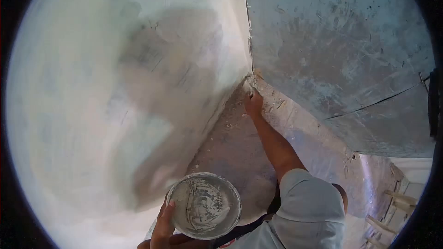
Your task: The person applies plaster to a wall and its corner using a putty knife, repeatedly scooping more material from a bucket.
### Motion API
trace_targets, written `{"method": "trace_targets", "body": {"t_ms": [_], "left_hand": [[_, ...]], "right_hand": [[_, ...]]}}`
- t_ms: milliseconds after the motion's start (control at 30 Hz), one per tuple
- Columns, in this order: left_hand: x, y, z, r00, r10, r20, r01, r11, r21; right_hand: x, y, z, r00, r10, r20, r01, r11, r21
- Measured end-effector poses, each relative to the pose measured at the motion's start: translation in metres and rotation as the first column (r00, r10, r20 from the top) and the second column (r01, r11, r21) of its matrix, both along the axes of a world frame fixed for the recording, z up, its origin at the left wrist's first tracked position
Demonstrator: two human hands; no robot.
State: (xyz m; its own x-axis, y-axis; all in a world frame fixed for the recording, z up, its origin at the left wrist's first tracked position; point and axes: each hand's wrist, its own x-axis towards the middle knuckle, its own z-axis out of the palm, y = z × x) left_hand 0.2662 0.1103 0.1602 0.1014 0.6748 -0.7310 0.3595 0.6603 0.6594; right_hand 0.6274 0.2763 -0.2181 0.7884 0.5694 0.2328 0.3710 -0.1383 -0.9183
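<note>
A round bowl (pixel 230 198), smeared inside with grey-white paste, is held at the bottom centre by my left hand (pixel 164 221), with the thumb over its rim and the other fingers mostly hidden. My right arm stretches to the corner where the two walls and the floor meet. There my right hand (pixel 253 103) is closed around a small tool (pixel 251 94), of which only a little shows. Crumbs of pale material lie around that corner.
A pale wall (pixel 83 110) bearing my shadow rises on the left. The grey-blue wall (pixel 323 55) on the right has scuffs and a dark crack. Debris dots the floor (pixel 240 147). Wooden pieces (pixel 383 225) are at the lower right.
</note>
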Motion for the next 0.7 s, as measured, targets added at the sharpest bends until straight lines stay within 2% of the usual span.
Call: {"method": "trace_targets", "body": {"t_ms": [33,67,133,167,233,300,367,400,500,533,700], "left_hand": [[0.003,0.001,0.002,1.0,-0.013,0.021,0.013,1.0,0.013],[0.007,0.003,0.003,0.999,-0.028,0.038,0.028,1.0,0.011],[0.014,0.003,0.005,0.996,-0.059,0.071,0.06,0.998,-0.009],[0.019,0.002,0.007,0.994,-0.072,0.082,0.074,0.997,-0.018],[0.024,0.001,0.008,0.992,-0.088,0.087,0.091,0.995,-0.034],[0.024,0.001,0.008,0.993,-0.086,0.086,0.09,0.995,-0.04],[0.02,0.0,0.008,0.994,-0.08,0.078,0.084,0.996,-0.043],[0.017,-0.001,0.007,0.995,-0.072,0.074,0.075,0.996,-0.045],[0.01,0.001,0.003,0.996,-0.061,0.069,0.064,0.997,-0.045],[0.01,0.002,0.003,0.995,-0.063,0.071,0.067,0.997,-0.045],[0.012,0.003,-0.001,0.992,-0.084,0.095,0.09,0.994,-0.058]], "right_hand": [[0.013,0.013,0.0,1.0,-0.02,0.003,0.019,0.999,0.032],[0.023,0.019,0.009,1.0,0.002,0.025,0.002,0.985,-0.173],[0.032,0.033,0.017,0.994,-0.102,-0.05,0.095,0.987,-0.133],[0.034,0.037,0.021,0.987,-0.157,0.038,0.16,0.98,-0.117],[0.036,0.041,0.026,0.989,-0.143,-0.04,0.134,0.977,-0.168],[0.033,0.049,0.023,0.984,-0.154,-0.093,0.141,0.981,-0.135],[0.028,0.052,0.016,0.985,-0.159,0.072,0.163,0.985,-0.061],[0.026,0.052,0.011,0.985,-0.157,0.072,0.162,0.985,-0.065],[0.022,0.052,-0.005,0.989,-0.04,-0.144,0.008,0.977,-0.213],[0.011,0.049,-0.011,0.996,-0.08,-0.03,0.078,0.995,-0.057],[-0.04,0.032,-0.021,0.999,-0.004,-0.036,0.002,0.998,-0.06]]}}
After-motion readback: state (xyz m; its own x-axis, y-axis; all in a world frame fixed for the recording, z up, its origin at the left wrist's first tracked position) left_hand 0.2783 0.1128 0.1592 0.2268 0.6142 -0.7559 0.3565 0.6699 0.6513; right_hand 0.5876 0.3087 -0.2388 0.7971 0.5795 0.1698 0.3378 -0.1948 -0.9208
